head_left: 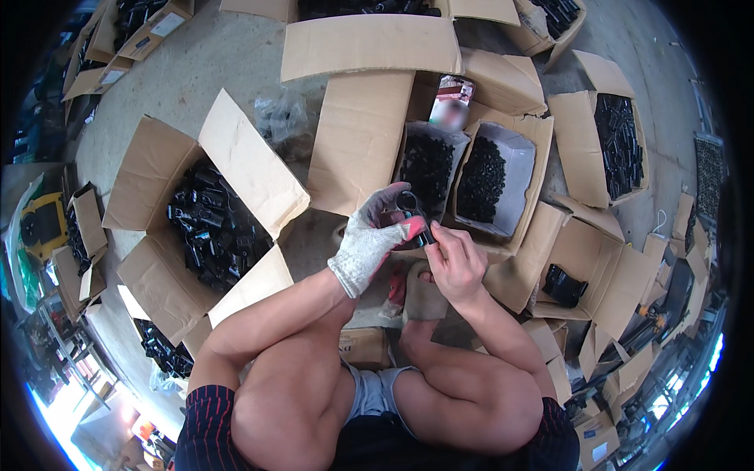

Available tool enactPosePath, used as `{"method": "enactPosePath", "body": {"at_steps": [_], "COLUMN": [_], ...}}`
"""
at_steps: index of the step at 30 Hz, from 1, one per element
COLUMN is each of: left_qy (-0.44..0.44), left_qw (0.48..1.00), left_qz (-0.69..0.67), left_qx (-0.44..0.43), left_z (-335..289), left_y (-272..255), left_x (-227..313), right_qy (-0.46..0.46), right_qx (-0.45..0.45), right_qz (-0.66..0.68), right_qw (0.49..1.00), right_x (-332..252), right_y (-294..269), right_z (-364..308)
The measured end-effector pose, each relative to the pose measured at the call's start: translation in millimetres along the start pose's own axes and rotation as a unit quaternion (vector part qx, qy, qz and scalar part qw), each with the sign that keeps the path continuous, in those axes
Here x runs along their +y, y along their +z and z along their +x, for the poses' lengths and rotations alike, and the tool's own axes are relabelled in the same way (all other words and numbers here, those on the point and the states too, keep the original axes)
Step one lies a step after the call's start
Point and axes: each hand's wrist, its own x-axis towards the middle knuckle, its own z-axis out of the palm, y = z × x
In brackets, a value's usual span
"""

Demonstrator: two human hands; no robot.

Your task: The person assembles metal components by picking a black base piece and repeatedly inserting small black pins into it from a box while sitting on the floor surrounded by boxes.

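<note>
My left hand [360, 243], in a grey-white knit glove with pinkish-red fingertips, is closed on a black plastic part with a ring-shaped end [410, 206]. My bare right hand [457, 265] pinches the part's lower end between thumb and fingers. Whether a separate small piece sits in that pinch, I cannot tell. Just beyond my hands, two grey trays stand side by side in an open carton. Small black pieces [426, 169] lie in the left tray, and more small black pieces [481, 182] in the right tray [514, 169].
A phone [452, 102] leans behind the trays. At left, an open carton [149, 169] holds many black parts [212, 228]. To the right, another carton [605, 263] contains black parts [564, 285]. A second red-and-grey glove [395, 294] lies by my foot. Clear plastic [283, 118] lies on the floor.
</note>
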Motion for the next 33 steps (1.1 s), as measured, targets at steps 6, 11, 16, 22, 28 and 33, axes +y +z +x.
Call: {"method": "enactPosePath", "body": {"at_steps": [6, 11, 16, 22, 28, 33], "left_qy": [-0.008, -0.012, -0.009, 0.018, 0.0, -0.011], "left_qw": [1.0, 1.0, 1.0, 0.998, 0.999, 0.998], "left_qz": [-0.026, -0.018, 0.012, -0.047, -0.012, -0.059], "left_qx": [-0.003, 0.007, 0.02, 0.042, 0.043, 0.019], "left_z": [-3.5, -4.2, -1.3, 4.2, 4.1, -1.2], "left_y": [2.8, 5.7, 1.3, -13.9, -36.1, -30.8], "left_x": [3.4, 5.5, -0.2, 3.7, 15.5, 10.4], "right_qy": [0.004, 0.012, 0.005, 0.011, 0.062, 0.007], "right_qx": [0.006, -0.007, -0.032, -0.08, -0.14, -0.267], "right_qz": [-0.006, -0.007, 0.013, 0.059, -0.025, -0.25], "right_qw": [1.0, 1.0, 0.999, 0.995, 0.988, 0.931], "right_x": [0.6, -2.4, -0.3, 2.1, 78.1, 110.4], "right_y": [-1.5, -2.3, 2.2, -5.6, 21.9, 89.9], "right_z": [0.8, 2.2, -0.6, 20.3, 74.6, 102.3]}}
